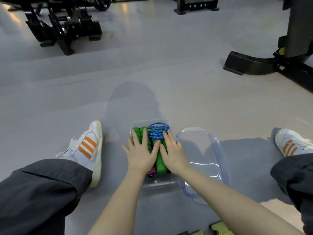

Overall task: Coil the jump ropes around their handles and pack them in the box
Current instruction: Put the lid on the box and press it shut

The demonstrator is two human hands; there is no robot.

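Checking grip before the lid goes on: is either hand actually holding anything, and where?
Nothing is gripped. The left hand and right hand press flat, fingers spread, on the green handles in the box.

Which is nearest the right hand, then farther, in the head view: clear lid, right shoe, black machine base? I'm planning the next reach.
From the right hand:
1. Clear lid, just right of it on the floor.
2. Right shoe, far right.
3. Black machine base, far ahead, right.
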